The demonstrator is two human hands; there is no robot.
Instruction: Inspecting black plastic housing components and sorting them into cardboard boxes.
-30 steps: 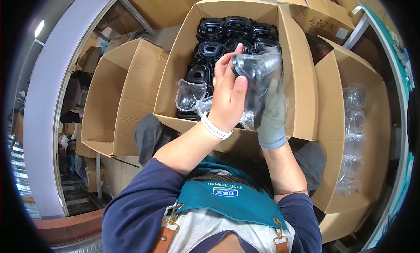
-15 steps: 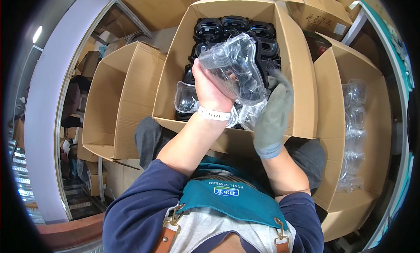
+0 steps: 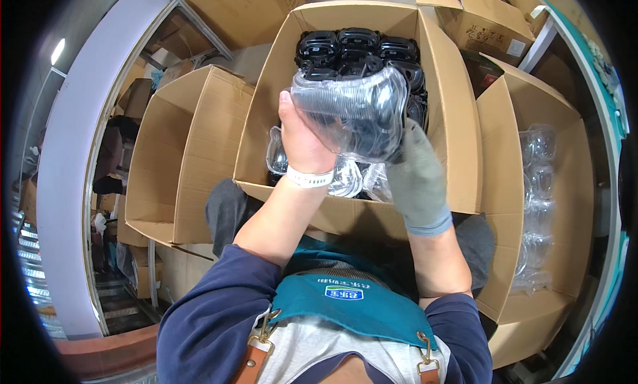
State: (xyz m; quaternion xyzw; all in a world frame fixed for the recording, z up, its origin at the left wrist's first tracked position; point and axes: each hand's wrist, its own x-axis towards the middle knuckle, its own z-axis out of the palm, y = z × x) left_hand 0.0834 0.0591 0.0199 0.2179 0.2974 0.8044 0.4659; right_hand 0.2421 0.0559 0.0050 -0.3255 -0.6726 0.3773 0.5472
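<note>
Over a large cardboard box [image 3: 454,125], I hold a clear moulded plastic shell [image 3: 332,105] with ribbed lines across its left part and something black showing through its right part. My bare left hand [image 3: 304,135], white band at the wrist, grips its left side, thumb up along the edge. My right hand [image 3: 419,175], in a grey-green glove, closes on its lower right edge; some of those fingers are hidden behind it. Below it in the box are rows of glossy black moulded parts [image 3: 359,37], another clear shell [image 3: 276,151] and crumpled clear plastic [image 3: 347,178].
On the left stands a cardboard box [image 3: 206,151] with raised flaps. To the right, an open box [image 3: 565,251] holds a column of clear shells [image 3: 538,204]. More cartons [image 3: 488,25] stand at the back. A metal frame [image 3: 66,185] rises at the far left.
The clear shell has turned to lie more level and shifted slightly left. My left hand moved left with it. My right hand came from beside it, blurred, to its lower right edge.
</note>
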